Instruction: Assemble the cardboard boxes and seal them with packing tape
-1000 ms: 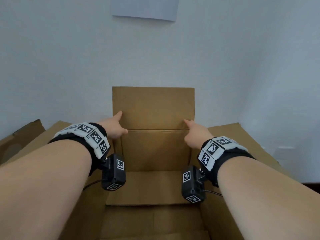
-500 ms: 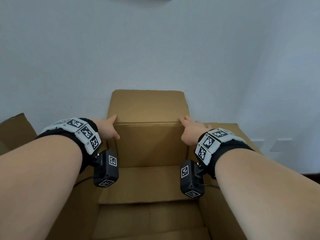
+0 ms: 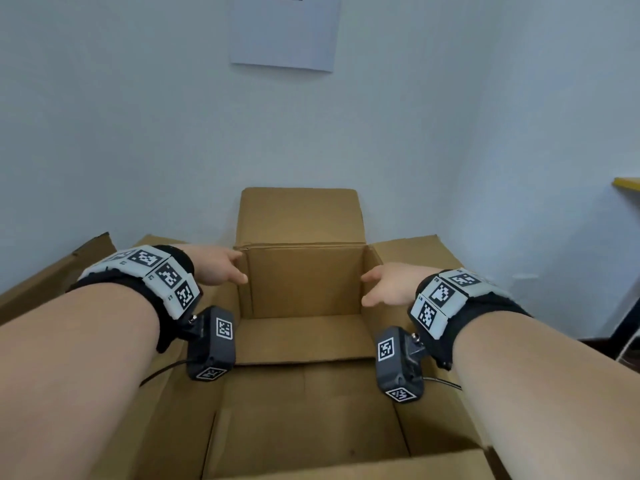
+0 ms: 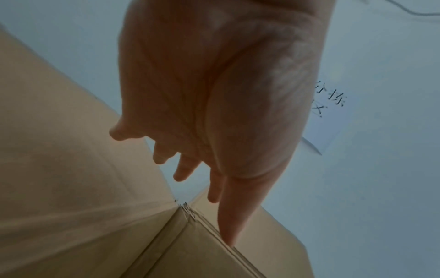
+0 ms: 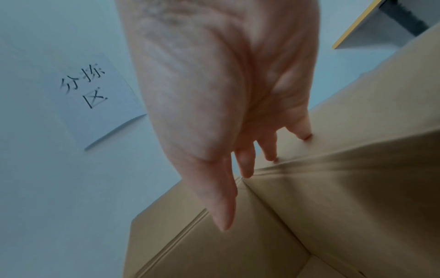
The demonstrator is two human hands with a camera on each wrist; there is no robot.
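Folded outward since a second ago: far flap (image 3: 299, 216) of box (image 3: 304, 341). Left hand (image 3: 216, 268), right hand (image 3: 389, 284) spread, empty, at far corners. Flaps unclosed, untaped; no tape seen.

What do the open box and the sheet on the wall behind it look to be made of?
Box: brown corrugated cardboard, matte; layered edges show at the flap folds. Sheet on the wall: seemingly thin white paper, matte, with dark handwritten characters and one edge lifting off the wall.
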